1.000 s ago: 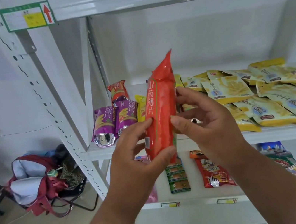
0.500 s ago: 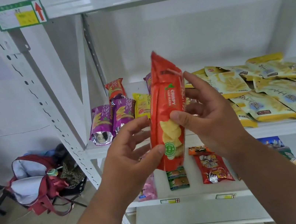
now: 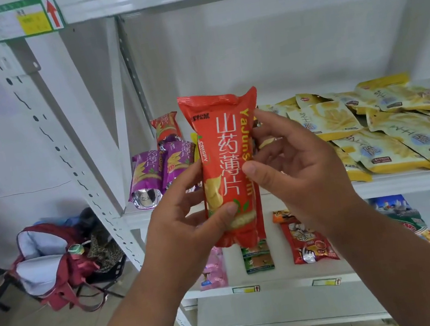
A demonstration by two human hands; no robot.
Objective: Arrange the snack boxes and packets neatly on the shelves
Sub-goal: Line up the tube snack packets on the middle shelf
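Both the left hand (image 3: 189,223) and right hand (image 3: 290,167) grasp the upright glossy red chip packet (image 3: 224,167), best laid beside the purple foil packets (image 3: 158,169) at nine o'clock, label up.

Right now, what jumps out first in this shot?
The red packet, held upright in mid-frame before the shelf, left hand gripping its lower part and right hand its right edge. Behind it, purple packets stand at the shelf's left end, and yellow packets lie heaped on the right.
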